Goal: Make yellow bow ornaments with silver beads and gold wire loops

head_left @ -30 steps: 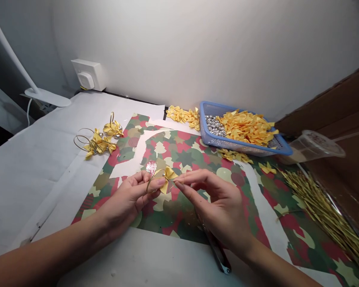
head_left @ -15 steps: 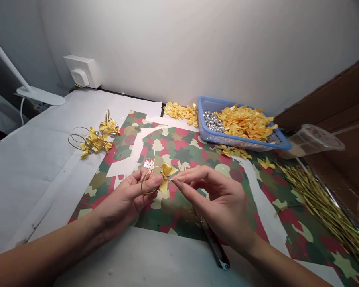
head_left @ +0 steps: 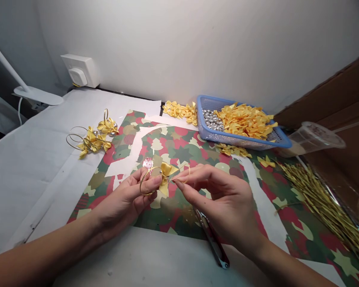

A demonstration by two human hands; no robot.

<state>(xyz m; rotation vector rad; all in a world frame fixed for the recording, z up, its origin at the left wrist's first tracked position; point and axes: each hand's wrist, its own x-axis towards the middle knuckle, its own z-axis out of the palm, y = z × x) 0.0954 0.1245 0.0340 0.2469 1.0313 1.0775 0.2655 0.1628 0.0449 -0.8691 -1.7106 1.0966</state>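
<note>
While your finished gold rings with bows point(head_left: 92, 143) sit far left on the white paper point(head_left: 32, 167), the work is at centre, above the patterned wrapping paper point(head_left: 179, 155). Your left hand point(head_left: 122, 199) is closed up, thumb and fingers pressed together on the wire ring point(head_left: 141, 186), with the thumb tip just beside the yellow satin bow point(head_left: 165, 175). A small silver bead point(head_left: 160, 172) sits on the ring at the bow. Your right hand point(head_left: 227, 203) is raised opposite, thumb and forefinger pressed together at the bow's right side, apparently pinching a thin gold wire point(head_left: 188, 171); too fine to be sure. Other fingers are curled, not touching the bow. Best bet: keep the left pinch firm and the wire taut, so the bow stays centred against the bead. Your closed scissors point(head_left: 212, 237) lie below the right hand. Further right: blue plastic basket point(head_left: 203, 119) with silver beads point(head_left: 211, 121) and loose yellow bows point(head_left: 245, 121), a clear plastic cup point(head_left: 315, 137), and a pile of gold wire strands point(head_left: 320, 203).
</note>
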